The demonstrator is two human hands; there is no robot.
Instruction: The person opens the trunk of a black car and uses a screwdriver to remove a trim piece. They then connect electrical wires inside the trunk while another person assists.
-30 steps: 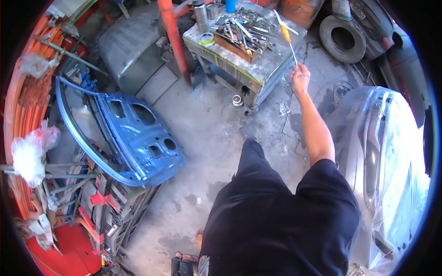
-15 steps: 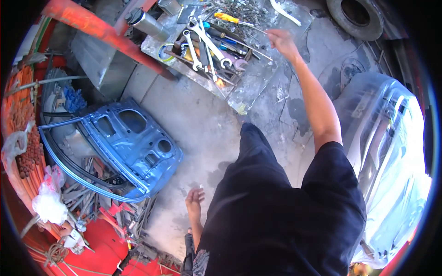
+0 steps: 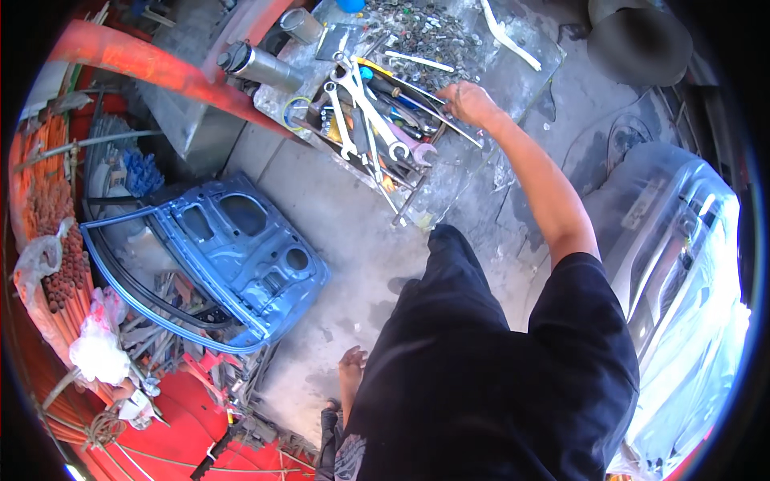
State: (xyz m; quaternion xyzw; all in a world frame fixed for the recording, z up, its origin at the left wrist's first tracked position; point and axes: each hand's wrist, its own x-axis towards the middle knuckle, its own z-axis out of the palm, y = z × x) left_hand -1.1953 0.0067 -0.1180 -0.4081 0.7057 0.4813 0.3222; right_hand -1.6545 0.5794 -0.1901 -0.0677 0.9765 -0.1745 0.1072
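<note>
My right hand (image 3: 469, 104) reaches to the right edge of a tool tray (image 3: 407, 202). Its fingers are closed on the shaft end of a screwdriver (image 3: 365, 62), whose yellow handle points away to the left over the tray. Two large wrenches, a silver one (image 3: 365, 100) and a shorter one (image 3: 340, 120), lie across the tray. Beside them is a purplish open-end wrench (image 3: 422, 154). Another long metal shaft (image 3: 461, 132) sticks out past the tray's right side. My left hand (image 3: 351, 362) hangs low beside my body, fingers loosely bent and apart, partly hidden.
A blue car door (image 3: 241, 256) lies at left near orange tubes (image 3: 68, 297). A red post (image 3: 144, 68) slants across the upper left, near a metal flask (image 3: 261, 66). Small fasteners (image 3: 433, 40) cover the far surface. A plastic-wrapped car part (image 3: 682, 264) stands at right.
My right hand has moved left and nearer, bringing the screwdriver down from above the fasteners to the tray. My left hand has drawn back closer to my body.
</note>
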